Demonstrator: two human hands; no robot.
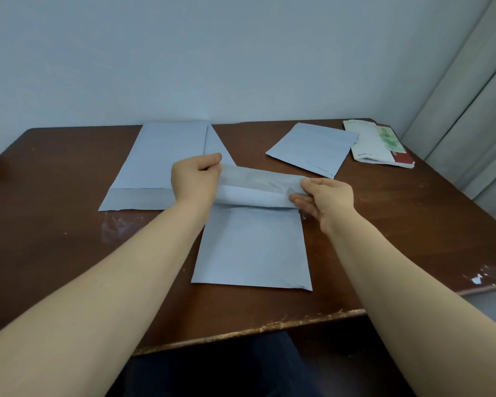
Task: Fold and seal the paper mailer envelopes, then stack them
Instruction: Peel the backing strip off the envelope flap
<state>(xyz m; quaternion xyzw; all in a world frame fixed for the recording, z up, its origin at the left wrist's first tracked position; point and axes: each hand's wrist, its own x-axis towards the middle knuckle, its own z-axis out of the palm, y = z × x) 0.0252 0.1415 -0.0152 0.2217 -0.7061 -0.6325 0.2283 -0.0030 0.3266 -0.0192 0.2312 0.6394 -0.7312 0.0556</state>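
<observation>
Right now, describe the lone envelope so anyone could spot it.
On the brown table, go to the far right, just left of the printed papers. The lone envelope lies askew and untouched, shorter than the long unfolded envelopes at left.

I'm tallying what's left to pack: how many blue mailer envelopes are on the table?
4. The centre envelope being folded; a folded envelope far right; a top envelope far left overlapping a lower envelope. More may hide beneath.
</observation>
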